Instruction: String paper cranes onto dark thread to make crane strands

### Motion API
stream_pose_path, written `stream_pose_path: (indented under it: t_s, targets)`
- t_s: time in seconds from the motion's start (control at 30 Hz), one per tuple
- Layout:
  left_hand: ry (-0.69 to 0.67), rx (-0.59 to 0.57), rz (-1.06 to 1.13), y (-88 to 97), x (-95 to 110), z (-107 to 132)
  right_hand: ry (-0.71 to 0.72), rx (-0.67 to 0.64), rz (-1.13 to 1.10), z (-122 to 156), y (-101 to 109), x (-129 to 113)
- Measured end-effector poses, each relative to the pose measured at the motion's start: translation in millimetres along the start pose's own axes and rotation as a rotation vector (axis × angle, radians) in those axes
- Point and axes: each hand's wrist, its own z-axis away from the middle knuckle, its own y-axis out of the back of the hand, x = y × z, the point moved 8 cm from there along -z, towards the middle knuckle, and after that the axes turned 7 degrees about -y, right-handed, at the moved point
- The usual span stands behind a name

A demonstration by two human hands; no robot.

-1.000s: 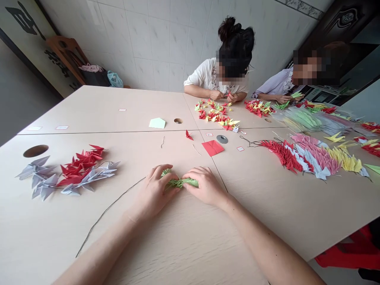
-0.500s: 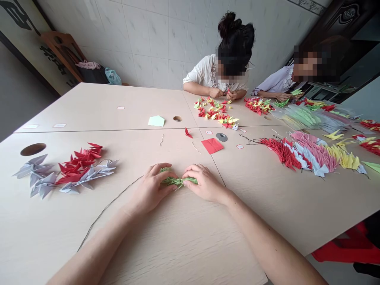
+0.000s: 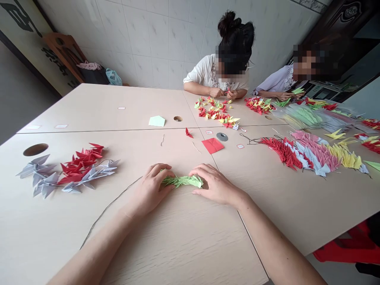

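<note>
A short row of folded green paper cranes lies on the table in front of me, pressed close together. My left hand is closed around its left end and hides that part. Around the right end curves my right hand, thumb and fingers apart with the green tips showing in the gap; whether it touches them I cannot tell. A dark cord runs from beside my left hand toward the near left.
Red cranes and pale grey-blue cranes lie to the left, near a table hole. Ahead are a red paper square and a metal ring. Colourful crane strands lie right. Two people sit opposite, handling folded paper.
My right hand has slid to the right and its fingers have spread, uncovering more of the green cranes. My left hand has stayed nearly in place.
</note>
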Motion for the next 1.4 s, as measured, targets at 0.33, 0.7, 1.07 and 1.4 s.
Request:
stream_pose_path:
  t_s: [0.33, 0.7, 1.07, 1.4]
  targets:
    - [-0.156, -0.043, -0.228, -0.7, 21.5, -0.8, 0.015, 0.076, -0.037, -8.6, -7.8, 10.9]
    - [0.001, -0.031, -0.013, -2.2, -0.4, 0.3, 0.246, 0.185, 0.15, 0.4, -2.8, -19.8]
    - [0.058, -0.034, 0.047, 1.6, -11.8, 0.0, 0.281, 0.195, 0.146, -18.8, -22.1, -13.1]
    - [0.075, -0.023, 0.06, 1.8, -15.1, 2.7, 0.29, 0.217, 0.064, -28.8, -21.9, -14.0]
